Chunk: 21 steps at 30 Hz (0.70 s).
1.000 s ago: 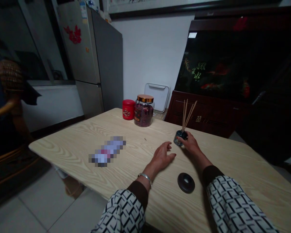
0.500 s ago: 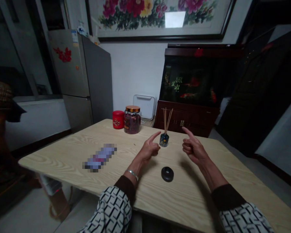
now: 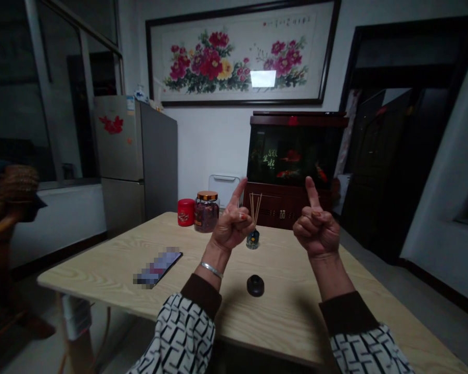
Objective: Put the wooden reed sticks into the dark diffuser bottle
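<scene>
My left hand (image 3: 230, 224) and my right hand (image 3: 315, 227) are both raised above the wooden table (image 3: 296, 317). Each has its index finger pointing up and the other fingers curled into the palm, with nothing held. Between them and a little further back, a small dark reed diffuser bottle (image 3: 252, 238) with several thin sticks stands on the table. A round black cap (image 3: 255, 285) lies on the table nearer to me, below and between the hands.
A red tin (image 3: 186, 212) and a glass jar (image 3: 206, 210) with a copper lid stand at the table's far edge. A flat blurred object (image 3: 157, 266) lies at the left. A fridge (image 3: 134, 156), a fish tank (image 3: 292, 156) and a chair (image 3: 3, 228) surround the table.
My right hand let go of the diffuser bottle. Both hands rose off the table with index fingers out, now pointing straight up. The view tilted upward.
</scene>
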Each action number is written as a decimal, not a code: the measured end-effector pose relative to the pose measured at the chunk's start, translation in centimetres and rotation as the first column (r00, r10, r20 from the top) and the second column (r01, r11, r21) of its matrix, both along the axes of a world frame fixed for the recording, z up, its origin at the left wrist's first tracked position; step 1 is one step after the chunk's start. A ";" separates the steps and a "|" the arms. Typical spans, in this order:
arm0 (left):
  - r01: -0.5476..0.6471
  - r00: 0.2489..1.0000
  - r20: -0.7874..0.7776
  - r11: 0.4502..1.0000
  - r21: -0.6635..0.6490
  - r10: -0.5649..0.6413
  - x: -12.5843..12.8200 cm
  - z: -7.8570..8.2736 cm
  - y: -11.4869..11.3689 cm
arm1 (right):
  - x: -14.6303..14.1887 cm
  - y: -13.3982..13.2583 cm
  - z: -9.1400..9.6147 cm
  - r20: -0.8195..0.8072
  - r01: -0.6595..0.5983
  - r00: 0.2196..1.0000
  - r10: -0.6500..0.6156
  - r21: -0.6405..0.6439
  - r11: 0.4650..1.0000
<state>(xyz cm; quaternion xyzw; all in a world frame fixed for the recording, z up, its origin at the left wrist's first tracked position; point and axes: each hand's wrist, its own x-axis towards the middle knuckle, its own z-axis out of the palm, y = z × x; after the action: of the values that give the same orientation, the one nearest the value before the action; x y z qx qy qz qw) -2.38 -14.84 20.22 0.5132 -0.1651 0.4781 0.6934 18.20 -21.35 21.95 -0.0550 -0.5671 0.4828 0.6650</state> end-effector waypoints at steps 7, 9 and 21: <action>0.045 0.997 -0.065 0.995 -0.092 -0.051 0.5 -4.3 -1.9 | -0.5 -2.2 -3.2 -0.132 -0.128 0.984 0.120 -0.055 0.990; 0.051 0.995 -0.079 0.994 -0.096 -0.059 0.4 -4.6 -2.2 | -0.6 -2.5 -3.7 -0.146 -0.152 0.979 0.144 -0.048 0.987; -0.184 0.970 -0.201 0.958 -0.218 0.140 -0.8 -5.6 0.8 | 0.3 0.8 -6.6 0.167 0.192 0.976 -0.141 -0.349 0.917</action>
<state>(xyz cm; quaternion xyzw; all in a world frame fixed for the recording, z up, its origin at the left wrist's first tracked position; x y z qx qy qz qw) -3.22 -14.08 14.67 0.4811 0.0000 0.5004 0.7199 18.52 -20.53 15.34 -0.2583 -0.5060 0.5159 0.6412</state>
